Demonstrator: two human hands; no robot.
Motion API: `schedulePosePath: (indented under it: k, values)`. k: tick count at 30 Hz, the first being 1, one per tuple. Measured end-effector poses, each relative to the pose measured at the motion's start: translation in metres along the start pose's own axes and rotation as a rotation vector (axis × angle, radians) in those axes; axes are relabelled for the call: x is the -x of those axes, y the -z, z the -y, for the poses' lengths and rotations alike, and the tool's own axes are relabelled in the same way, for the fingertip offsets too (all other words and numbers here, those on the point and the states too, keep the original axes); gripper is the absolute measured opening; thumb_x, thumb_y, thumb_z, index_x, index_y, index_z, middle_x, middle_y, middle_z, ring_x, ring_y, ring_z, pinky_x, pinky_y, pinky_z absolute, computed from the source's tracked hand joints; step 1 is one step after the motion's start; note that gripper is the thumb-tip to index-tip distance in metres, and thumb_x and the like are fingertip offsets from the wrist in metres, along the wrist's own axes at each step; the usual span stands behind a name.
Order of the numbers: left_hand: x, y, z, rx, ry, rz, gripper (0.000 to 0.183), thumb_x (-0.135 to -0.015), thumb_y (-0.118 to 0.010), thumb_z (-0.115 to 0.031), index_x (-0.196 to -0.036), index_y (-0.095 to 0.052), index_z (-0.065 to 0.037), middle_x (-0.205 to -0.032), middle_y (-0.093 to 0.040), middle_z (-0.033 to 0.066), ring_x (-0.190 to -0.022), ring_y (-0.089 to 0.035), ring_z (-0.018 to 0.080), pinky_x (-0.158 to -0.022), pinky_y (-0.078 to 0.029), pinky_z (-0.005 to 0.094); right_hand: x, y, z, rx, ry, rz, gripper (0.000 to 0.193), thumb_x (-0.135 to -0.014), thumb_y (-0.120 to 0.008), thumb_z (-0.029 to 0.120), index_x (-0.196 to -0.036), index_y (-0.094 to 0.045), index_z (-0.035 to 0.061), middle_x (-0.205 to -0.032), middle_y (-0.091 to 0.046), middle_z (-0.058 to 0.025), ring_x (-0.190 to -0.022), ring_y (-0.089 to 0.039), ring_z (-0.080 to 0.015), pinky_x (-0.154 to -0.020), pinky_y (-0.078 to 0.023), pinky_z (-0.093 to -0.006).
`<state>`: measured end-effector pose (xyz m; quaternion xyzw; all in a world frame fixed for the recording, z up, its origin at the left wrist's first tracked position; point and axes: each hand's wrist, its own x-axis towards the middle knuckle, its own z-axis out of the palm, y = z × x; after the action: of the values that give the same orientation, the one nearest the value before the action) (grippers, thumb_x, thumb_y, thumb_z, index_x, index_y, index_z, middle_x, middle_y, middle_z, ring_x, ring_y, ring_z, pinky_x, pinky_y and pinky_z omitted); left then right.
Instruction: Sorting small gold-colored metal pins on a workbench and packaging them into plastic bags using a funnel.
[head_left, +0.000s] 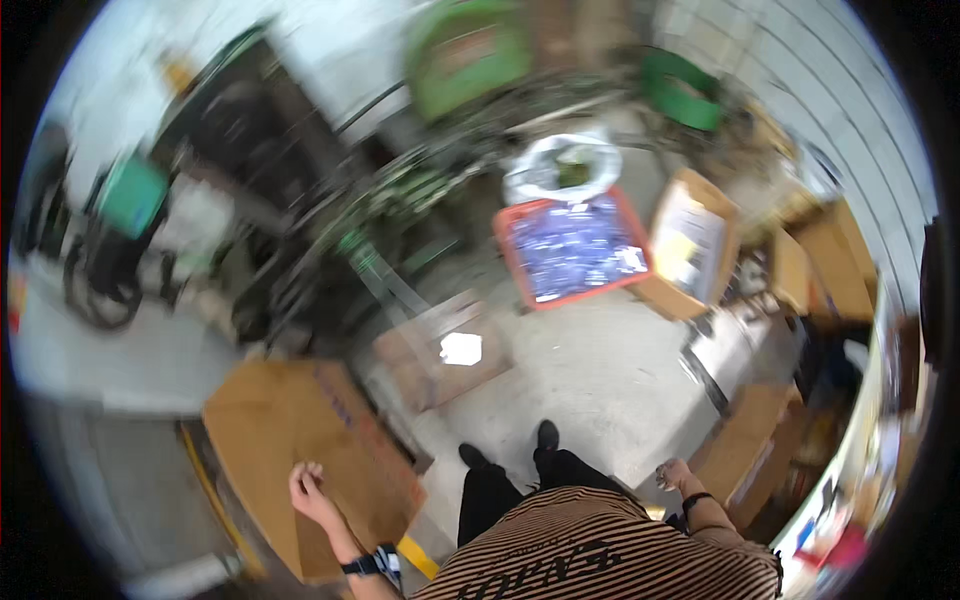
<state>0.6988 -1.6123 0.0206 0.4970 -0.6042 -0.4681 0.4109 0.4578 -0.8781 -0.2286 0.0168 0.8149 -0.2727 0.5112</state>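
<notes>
My left hand point(308, 488) is held out over a large brown cardboard box point(290, 430), its fingers loosely bent and slightly apart. Nothing shows in it, and a dark watch point(370, 562) is on that wrist. On the other side, my right hand point(675, 474) hangs beside a long brown carton point(745, 440). Its fingers are a little blurred, loosely apart, with no held thing visible. A dark band circles the right wrist. Whether the left hand touches the box beneath it cannot be made out.
Ahead stands a red crate point(507, 245) of clear bluish pieces, with a white bag point(530, 160) behind it. An open carton point(725, 215) is to its right. A flat brown carton point(410, 365) lies before my feet. Green machinery point(400, 195) lines the back, near a green bin point(680, 90).
</notes>
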Motion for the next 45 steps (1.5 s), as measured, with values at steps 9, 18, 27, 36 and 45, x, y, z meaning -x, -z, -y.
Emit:
schedulePosePath:
  k: [9, 18, 27, 36, 45]
  values:
    - [0.113, -0.268, -0.009, -0.493, -0.114, 1.329, 0.020, -0.083, -0.056, -0.004, -0.100, -0.059, 0.008, -0.090, -0.065, 0.0130, -0.082, -0.060, 0.0191, -0.078, -0.048, 0.0301, 0.061, -0.016, 0.023, 0.142, -0.104, -0.415, 0.016, -0.073, -0.055, 0.010, -0.077, -0.069, 0.0029, -0.071, -0.068, -0.0094, -0.061, -0.066, -0.0204, -0.059, -0.053, -0.0309]
    - [0.083, -0.448, 0.003, -0.731, -0.053, 1.607, 0.022, -0.083, -0.058, -0.009, -0.098, -0.060, 0.008, -0.086, -0.065, 0.0108, -0.080, -0.062, 0.0153, -0.070, -0.049, 0.0290, 0.042, -0.086, 0.029, -0.607, -0.607, -0.434, 0.024, -0.074, -0.059, 0.016, -0.091, -0.070, 0.0030, -0.072, -0.066, -0.0106, -0.061, -0.064, -0.0196, -0.052, -0.051, -0.0313]
    - [0.205, -0.698, -0.024, -0.830, -0.795, 2.079, 0.029, -0.082, -0.055, -0.021, -0.098, -0.062, 0.003, -0.087, -0.064, 0.0229, -0.083, -0.063, 0.0347, -0.074, -0.049, 0.0394, 0.101, -0.110, 0.045, -1.279, -0.698, -0.594, 0.023, -0.079, -0.053, 0.016, -0.086, -0.066, -0.0023, -0.075, -0.067, -0.0114, -0.060, -0.065, -0.0220, -0.051, -0.051, -0.0344]
    - [0.444, -0.835, -0.054, -0.726, -0.937, 2.295, 0.028, -0.083, -0.057, -0.019, -0.104, -0.061, 0.000, -0.090, -0.065, 0.0200, -0.086, -0.064, 0.0295, -0.076, -0.049, 0.0366, 0.046, -0.092, -0.025, -0.921, -0.839, -0.340, 0.027, -0.072, -0.060, 0.014, -0.096, -0.069, 0.0047, -0.078, -0.068, -0.0115, -0.070, -0.064, -0.0202, -0.060, -0.050, -0.0340]
    - [0.566, -0.959, -0.048, -1.047, -0.725, 2.429, 0.034, -0.081, -0.060, -0.023, -0.104, -0.062, 0.002, -0.092, -0.066, 0.0201, -0.086, -0.064, 0.0301, -0.077, -0.049, 0.0362, 0.084, 0.353, -0.230, -0.634, -0.466, -1.155, 0.026, -0.075, -0.055, 0.020, -0.091, -0.066, 0.0027, -0.092, -0.063, -0.0206, -0.087, -0.060, -0.0375, -0.078, -0.048, -0.0429]
